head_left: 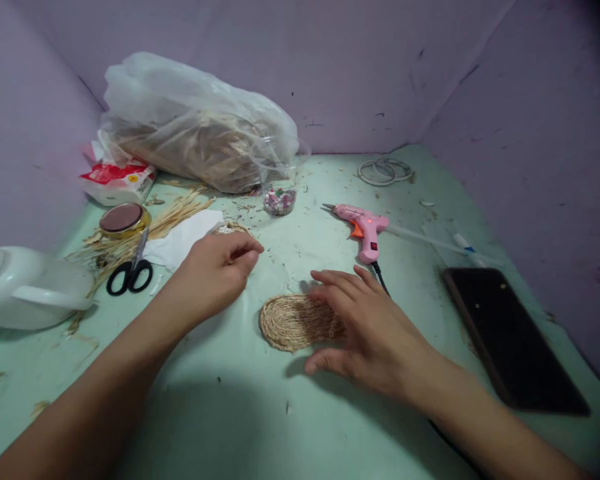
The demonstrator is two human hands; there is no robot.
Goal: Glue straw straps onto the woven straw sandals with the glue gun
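An oval coiled mat of braided straw cord (285,323), shaped like a small sole, lies flat on the table. Over its right end hovers my right hand (365,327), fingers spread and thumb apart, hiding part of it. My left hand (220,270) is to the upper left of the mat, its fingers curled in and thumb against them; whatever they hold, if anything, is hidden. Just behind that hand, a second straw piece with white beads (235,230) shows in part. A pink glue gun (363,227) with a glue stick in it rests beyond my right hand.
Black-handled scissors (133,273), a round tin (124,219), loose straw (180,213) and a white jug (35,287) stand left. Behind are a plastic bag of straw (195,127) and a clear cup of beads (280,197). A dark phone (515,340) lies right.
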